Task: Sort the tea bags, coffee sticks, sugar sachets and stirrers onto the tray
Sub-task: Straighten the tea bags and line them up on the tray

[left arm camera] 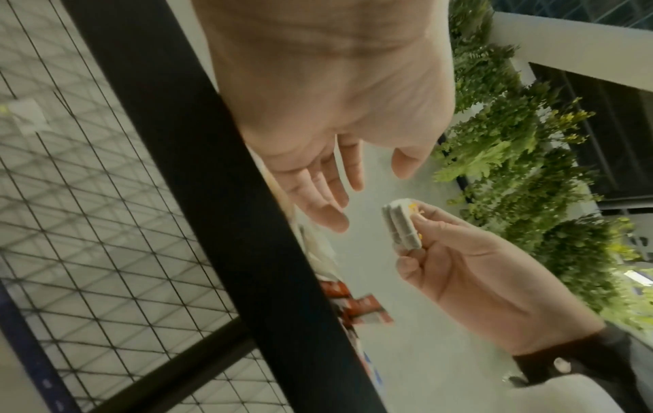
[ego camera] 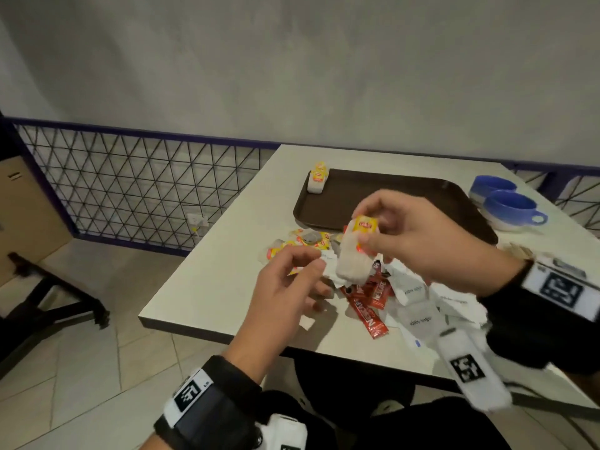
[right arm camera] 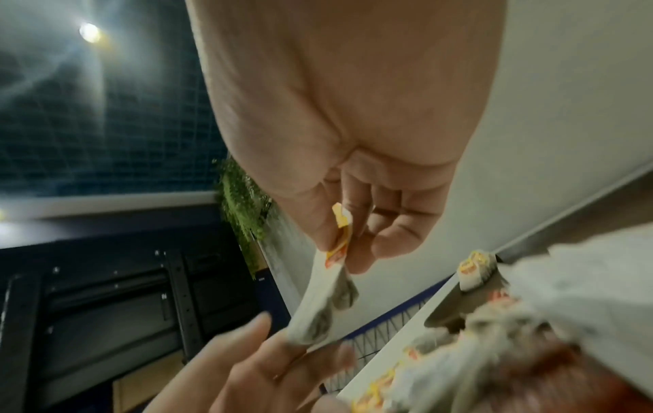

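In the head view a small bundle of tea bags [ego camera: 352, 254] is pinched at its yellow tags by the right hand [ego camera: 418, 241] above the near edge of the tray [ego camera: 383, 203], and it would best be carried flat to the stack of tea bags [ego camera: 317, 180] at the tray's far left corner. In the left-wrist view the left hand [left arm camera: 318, 178] is seen loose and empty beside the pale, ribbed bundle (two or three bags). In the right-wrist view thumb and fingertips [right arm camera: 357, 260] are closed on the tags, so the dangling pouches should be steadied.
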{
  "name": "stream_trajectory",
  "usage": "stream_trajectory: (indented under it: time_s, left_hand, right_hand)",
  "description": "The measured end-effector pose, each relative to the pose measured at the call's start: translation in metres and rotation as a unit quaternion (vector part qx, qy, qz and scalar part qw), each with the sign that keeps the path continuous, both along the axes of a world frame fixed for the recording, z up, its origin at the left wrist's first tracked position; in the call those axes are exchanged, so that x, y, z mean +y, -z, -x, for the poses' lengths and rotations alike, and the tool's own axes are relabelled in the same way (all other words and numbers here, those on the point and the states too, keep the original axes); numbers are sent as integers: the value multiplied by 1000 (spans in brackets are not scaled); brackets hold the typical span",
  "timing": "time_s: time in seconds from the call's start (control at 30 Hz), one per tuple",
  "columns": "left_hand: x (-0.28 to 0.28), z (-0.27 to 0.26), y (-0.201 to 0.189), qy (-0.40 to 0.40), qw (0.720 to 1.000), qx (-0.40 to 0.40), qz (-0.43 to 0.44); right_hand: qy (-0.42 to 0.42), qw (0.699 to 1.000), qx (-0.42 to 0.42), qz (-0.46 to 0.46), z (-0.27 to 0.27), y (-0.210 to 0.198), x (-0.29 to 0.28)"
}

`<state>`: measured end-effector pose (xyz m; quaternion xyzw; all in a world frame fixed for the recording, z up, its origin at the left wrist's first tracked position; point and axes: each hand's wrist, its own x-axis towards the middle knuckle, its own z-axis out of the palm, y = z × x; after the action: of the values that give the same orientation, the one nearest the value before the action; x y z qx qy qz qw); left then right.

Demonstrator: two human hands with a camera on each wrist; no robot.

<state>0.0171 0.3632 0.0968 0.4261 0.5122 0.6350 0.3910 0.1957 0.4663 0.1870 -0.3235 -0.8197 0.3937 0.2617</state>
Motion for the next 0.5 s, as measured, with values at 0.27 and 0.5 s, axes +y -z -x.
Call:
stream_trajectory:
  time_s: [0.27,0.5]
  left_hand:
    - [1,-23,6,57,991,119,30]
    - [1,-25,7,40,993,111,30]
  right_hand:
    - [87,979,157,96,-10,74,-36]
    - [186,933,267,151,-11,100,-51]
